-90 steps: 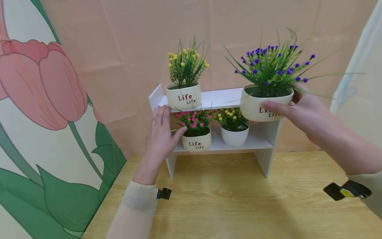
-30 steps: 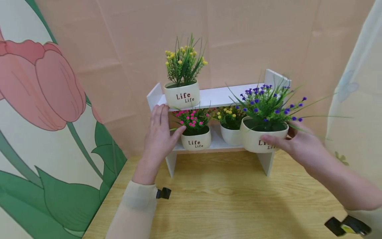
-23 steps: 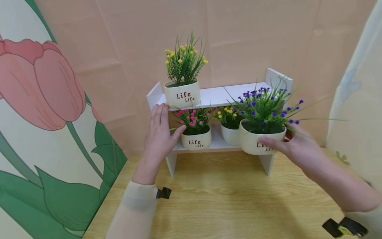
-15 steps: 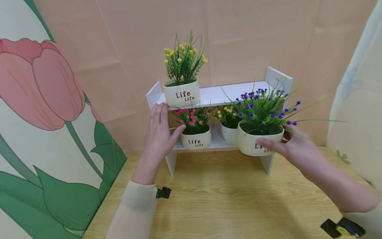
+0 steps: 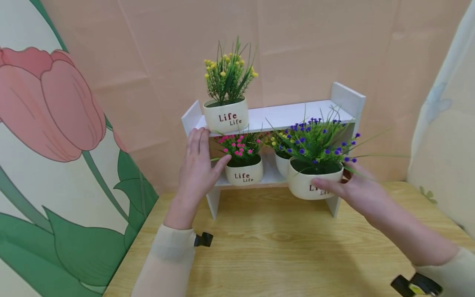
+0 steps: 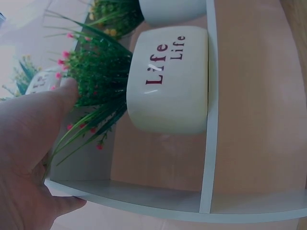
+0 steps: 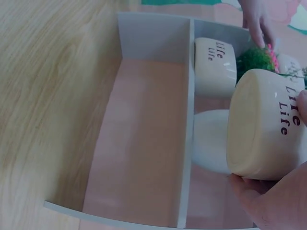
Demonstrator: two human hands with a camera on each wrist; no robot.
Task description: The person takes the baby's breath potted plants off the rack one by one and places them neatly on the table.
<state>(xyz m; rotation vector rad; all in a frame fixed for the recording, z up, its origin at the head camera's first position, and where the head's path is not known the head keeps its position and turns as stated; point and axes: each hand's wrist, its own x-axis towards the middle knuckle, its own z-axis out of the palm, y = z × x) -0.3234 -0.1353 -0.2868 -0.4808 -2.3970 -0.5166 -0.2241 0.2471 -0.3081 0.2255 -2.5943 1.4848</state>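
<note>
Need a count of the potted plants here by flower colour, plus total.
Yellow-flowered potted plants: 2
Pink-flowered potted plant: 1
Purple-flowered potted plant: 1
Total: 4

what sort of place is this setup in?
Looks like a small staged indoor set, though I can't be sure: a creased pink backdrop, a large tulip print, and a white shelf displaying potted flowers.
</note>
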